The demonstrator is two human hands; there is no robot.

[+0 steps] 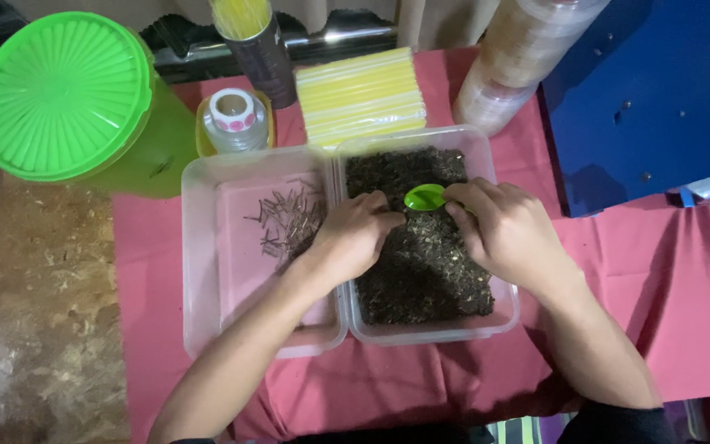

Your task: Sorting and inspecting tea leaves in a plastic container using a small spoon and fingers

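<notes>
Right hand pinches the small green plastic spoon over the clear plastic tub of dark loose leaves — light, stiff, slick, best gripped at its handle. Left hand curls its fingers narrow, touching the spoon's bowl — holding nothing visible.

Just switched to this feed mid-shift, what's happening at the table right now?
A person works over two clear plastic tubs on a red cloth. The right hand holds a small green scoop above the right tub, which is filled with dark dried leaves. The left hand rests at the scoop's edge. The left tub holds a few thin stems.
</notes>
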